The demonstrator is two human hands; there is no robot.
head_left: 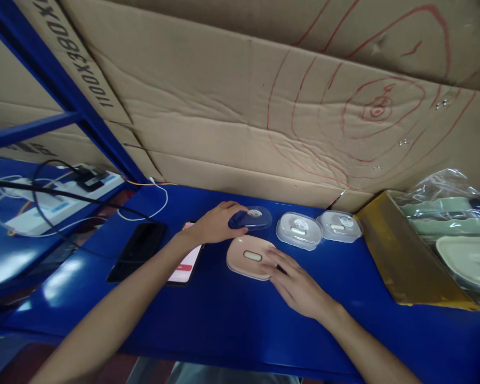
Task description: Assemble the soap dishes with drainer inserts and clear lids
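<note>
A clear plastic cover (pixel 260 217) with a round white label lies on the blue table, and my left hand (pixel 220 223) grips its left end between thumb and fingers. Just in front of it is a pink oval lid (pixel 240 256) with a pale slot in its middle. My right hand (pixel 294 280) holds the right edge of this pink piece, fingers on top. Two whitish containers with clear covers and round labels stand to the right, one nearer (pixel 300 230) and one farther right (pixel 341 226).
Left of my hands lie a lit phone (pixel 186 261) and a dark phone (pixel 138 250). Power strips (pixel 68 200) with cables are at the far left. An open box (pixel 408 272) of green and cream pieces stands right. Cardboard (pixel 208 106) rises behind the table (pixel 232 325).
</note>
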